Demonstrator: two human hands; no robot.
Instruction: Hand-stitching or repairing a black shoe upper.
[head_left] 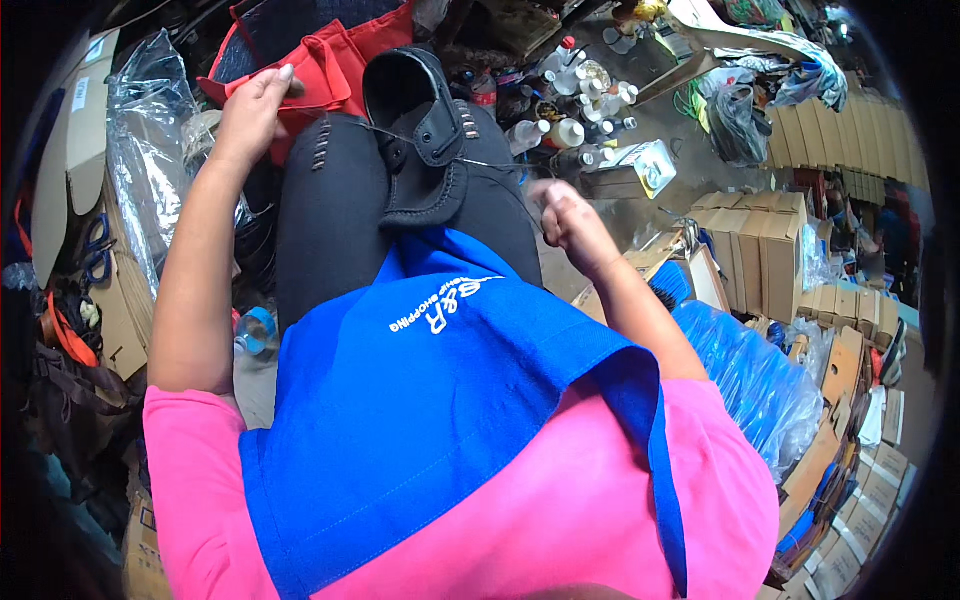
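A black shoe (428, 190) with stitching along its edge rests on my lap between my thighs, its opening facing away from me. Dark thread (490, 164) runs out from both sides of the shoe. My left hand (256, 115) is raised at the left, near the red bag, fingers pinched on one end of the thread. At the right, beyond my knee, my right hand (568, 222) is closed around the other end and slightly blurred. Both hands are apart from the shoe. A blue apron (430, 400) covers my lap.
A red bag (335, 75) lies beyond my left knee. Several bottles (565, 132) stand on the floor ahead. Cardboard boxes (760, 245) and a blue plastic-wrapped bundle (750, 370) are at the right. Clear plastic wrap (150, 130) and blue-handled scissors (98, 248) are at the left.
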